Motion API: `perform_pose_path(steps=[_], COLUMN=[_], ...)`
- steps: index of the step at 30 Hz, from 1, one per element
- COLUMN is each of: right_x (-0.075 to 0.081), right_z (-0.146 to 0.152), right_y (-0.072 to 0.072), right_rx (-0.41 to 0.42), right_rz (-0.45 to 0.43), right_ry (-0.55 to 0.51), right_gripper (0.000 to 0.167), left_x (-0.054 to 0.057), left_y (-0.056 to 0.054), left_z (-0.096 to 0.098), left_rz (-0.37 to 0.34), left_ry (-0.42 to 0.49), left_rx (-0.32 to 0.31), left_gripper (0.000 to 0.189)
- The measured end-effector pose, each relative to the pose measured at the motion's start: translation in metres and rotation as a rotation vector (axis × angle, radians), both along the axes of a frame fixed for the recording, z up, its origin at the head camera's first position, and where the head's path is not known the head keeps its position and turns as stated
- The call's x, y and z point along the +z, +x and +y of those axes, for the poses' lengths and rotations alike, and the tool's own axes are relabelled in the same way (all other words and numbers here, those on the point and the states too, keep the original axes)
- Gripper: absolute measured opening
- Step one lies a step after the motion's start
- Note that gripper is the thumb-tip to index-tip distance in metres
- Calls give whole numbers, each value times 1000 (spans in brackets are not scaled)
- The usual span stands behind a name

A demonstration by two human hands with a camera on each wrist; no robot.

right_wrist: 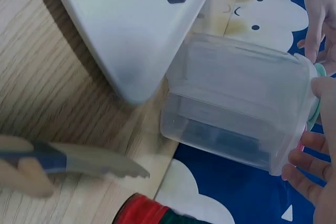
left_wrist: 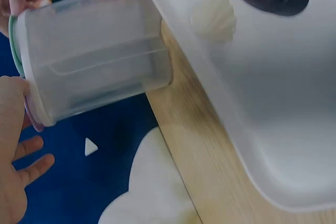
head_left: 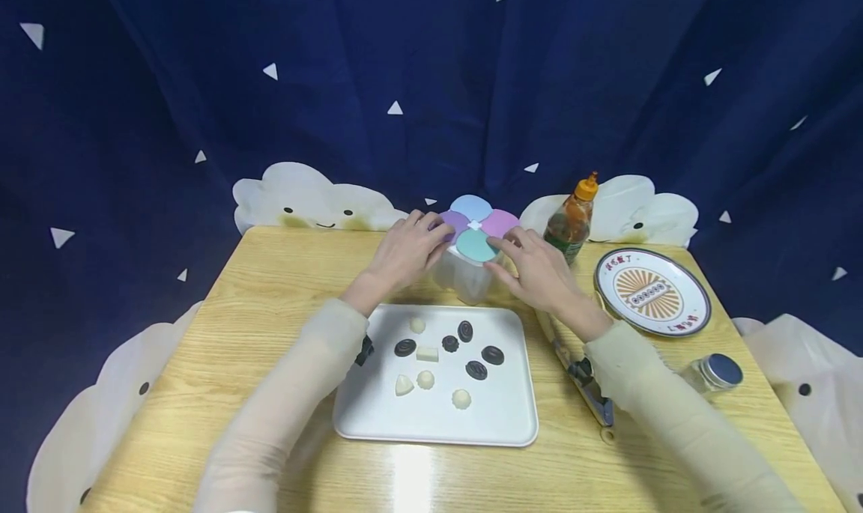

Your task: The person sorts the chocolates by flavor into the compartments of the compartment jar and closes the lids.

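Note:
A clear plastic container (head_left: 472, 277) stands behind the tray, its lid (head_left: 475, 225) made of blue, pink, teal and purple round petals. My left hand (head_left: 409, 249) pinches the lid's rim by the purple petal (head_left: 453, 222); two of its fingers extend freely in the left wrist view. On the other side, my right hand (head_left: 539, 269) holds the rim near the teal petal (head_left: 476, 245) and pink petal, thumb in front, fingers curled at the edge in the right wrist view. Through the container's walls (right_wrist: 236, 77) no contents are visible.
A white tray (head_left: 404, 423) in front carries several dark and cream chocolates (head_left: 493, 355). To the right are a sauce bottle (head_left: 570, 225), a patterned plate (head_left: 697, 303), a lidded jar (head_left: 716, 372) and a long tool with a blue section and scalloped tip (right_wrist: 100, 162), under the right forearm.

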State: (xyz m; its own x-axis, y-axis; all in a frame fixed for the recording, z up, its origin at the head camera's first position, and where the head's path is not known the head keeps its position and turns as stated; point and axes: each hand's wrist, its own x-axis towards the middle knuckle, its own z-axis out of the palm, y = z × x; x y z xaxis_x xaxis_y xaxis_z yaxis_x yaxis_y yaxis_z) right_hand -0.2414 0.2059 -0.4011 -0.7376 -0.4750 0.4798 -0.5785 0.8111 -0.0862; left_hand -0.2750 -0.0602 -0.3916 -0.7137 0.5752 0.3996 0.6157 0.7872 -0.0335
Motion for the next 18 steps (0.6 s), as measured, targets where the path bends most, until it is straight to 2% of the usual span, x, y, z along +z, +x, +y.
perform_pose_path(steps=[7,14,18], right_x=[1,6,5], right_z=[0,8,4], right_y=[-3,-13,-19], right_rx=[44,125,169], right_rz=[78,80,70], right_ry=[-2,11,46], right_gripper=[41,44,47], left_x=[2,0,-2], left_y=[-1,4,3], left_z=[-6,0,4], left_rz=[-29,-28,21], left_ry=[-18,16,30], left_rx=[-30,-178,-208], left_gripper=[34,37,37])
